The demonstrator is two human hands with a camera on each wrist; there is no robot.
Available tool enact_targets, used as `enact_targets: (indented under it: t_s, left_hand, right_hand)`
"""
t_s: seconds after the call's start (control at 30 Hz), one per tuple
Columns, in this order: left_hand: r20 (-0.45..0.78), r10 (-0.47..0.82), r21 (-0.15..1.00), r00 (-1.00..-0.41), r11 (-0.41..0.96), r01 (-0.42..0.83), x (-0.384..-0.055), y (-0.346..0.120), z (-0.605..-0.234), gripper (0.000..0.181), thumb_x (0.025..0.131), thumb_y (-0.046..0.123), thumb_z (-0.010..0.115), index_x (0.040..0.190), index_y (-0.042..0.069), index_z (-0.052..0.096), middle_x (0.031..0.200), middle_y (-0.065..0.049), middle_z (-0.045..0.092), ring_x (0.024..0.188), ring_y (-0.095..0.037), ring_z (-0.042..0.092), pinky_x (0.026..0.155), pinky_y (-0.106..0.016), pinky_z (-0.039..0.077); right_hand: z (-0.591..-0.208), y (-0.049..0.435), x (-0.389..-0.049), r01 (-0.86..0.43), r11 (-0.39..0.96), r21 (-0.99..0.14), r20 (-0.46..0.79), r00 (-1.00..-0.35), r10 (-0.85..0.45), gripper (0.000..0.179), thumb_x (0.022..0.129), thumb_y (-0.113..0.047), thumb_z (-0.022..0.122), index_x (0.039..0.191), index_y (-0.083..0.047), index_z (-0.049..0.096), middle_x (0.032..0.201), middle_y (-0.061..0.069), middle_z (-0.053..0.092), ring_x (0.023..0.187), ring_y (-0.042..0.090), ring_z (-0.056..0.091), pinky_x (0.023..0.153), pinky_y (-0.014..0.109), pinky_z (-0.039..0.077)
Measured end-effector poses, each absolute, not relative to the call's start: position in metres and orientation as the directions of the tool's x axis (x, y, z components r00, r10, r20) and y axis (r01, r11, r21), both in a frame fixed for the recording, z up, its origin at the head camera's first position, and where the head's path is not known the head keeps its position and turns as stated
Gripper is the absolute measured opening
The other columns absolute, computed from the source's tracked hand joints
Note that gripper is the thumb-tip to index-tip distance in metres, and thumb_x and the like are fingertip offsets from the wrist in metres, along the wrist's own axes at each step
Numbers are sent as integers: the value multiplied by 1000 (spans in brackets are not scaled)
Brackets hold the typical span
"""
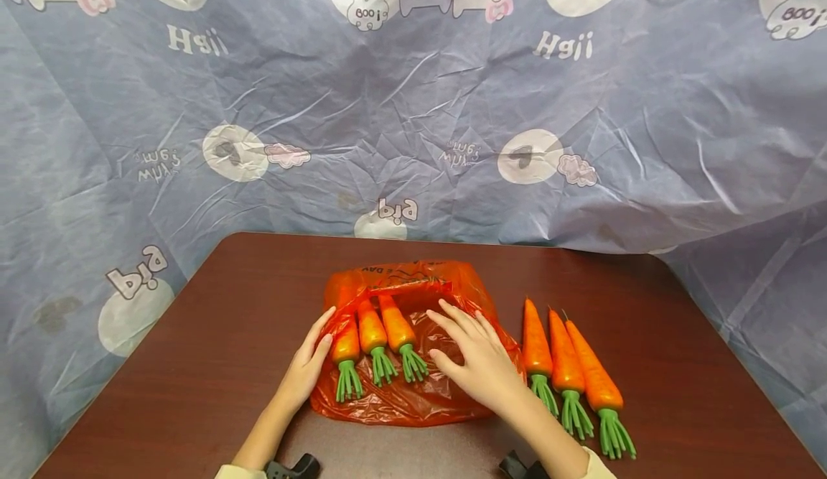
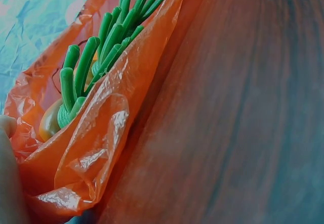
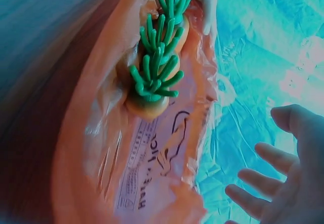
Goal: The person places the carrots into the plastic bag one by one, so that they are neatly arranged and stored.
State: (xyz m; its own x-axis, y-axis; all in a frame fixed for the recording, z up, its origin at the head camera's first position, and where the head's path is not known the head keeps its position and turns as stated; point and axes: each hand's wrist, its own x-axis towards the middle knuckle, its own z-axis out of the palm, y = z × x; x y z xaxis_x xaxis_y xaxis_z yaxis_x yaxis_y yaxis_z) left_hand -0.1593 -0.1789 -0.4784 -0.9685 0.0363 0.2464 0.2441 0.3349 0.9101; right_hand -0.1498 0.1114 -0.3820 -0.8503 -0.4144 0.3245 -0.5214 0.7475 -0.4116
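A red plastic bag (image 1: 426, 407) lies on the table with its mouth toward me. Inside it three carrots, a left one (image 1: 345, 342), a middle one (image 1: 372, 328) and a right one (image 1: 397, 321), lie side by side, green stems (image 3: 154, 77) toward the opening. My left hand (image 1: 306, 368) grips the bag's left edge between thumb and fingers, beside the leftmost carrot. Over the bag's right part my right hand (image 1: 481, 360) is spread, holding nothing; in the right wrist view its fingers (image 3: 258, 183) stand apart from the bag's edge.
Three more carrots, a left one (image 1: 536, 342), a middle one (image 1: 566, 357) and a right one (image 1: 594, 371), lie on the brown table (image 1: 194, 364) right of the bag. A patterned blue-grey cloth (image 1: 388, 105) hangs behind and around the table.
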Motion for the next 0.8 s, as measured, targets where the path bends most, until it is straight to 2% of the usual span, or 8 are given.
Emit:
enact_targets:
  t_s: [0.23,0.47,0.63,0.73,0.8]
  left_hand:
    - [242,35,912,-970,334,240,-160,-179,-480,45,98,25,39,141,28,30,147,0,31,133,-25,28,107,-51,23]
    - [250,34,909,-968,335,247,-162,-180,-478,45,98,25,39,142,27,30,147,-3,31,133,-27,28,107,-52,22]
    - [239,27,906,-971,354,233,-161,-180,-478,45,98,25,38,142,29,29,147,1,30,133,-22,28,107,-50,22]
    - [240,25,907,-970,350,233,-160,-179,-479,45,98,25,38,142,28,29,147,1,30,133,-20,28,107,-50,22]
    - [238,22,906,-971,354,230,-158,-179,-480,45,98,25,39,142,28,30,147,1,31,133,-16,28,107,-49,23]
  right_hand:
    - [-377,143,-136,-505,786,-356,413,-840,-352,51,83,-31,63,132,-28,47,141,0,42,127,22,40,109,47,15]
    - [-370,182,-125,-487,816,-312,499,-815,-295,50,83,-24,64,130,-25,49,137,4,45,122,30,43,113,41,10]
    - [-365,215,-118,-459,845,-275,548,-796,-255,50,81,-23,66,129,-23,51,135,7,47,118,32,44,113,38,9]
    - [-366,238,-116,-406,869,-281,541,-815,-206,48,82,-24,64,129,-20,51,135,9,46,116,34,43,114,41,7]
    - [-371,253,-115,-350,887,-302,500,-850,-166,46,86,-25,60,130,-20,49,136,11,44,117,36,42,114,44,3]
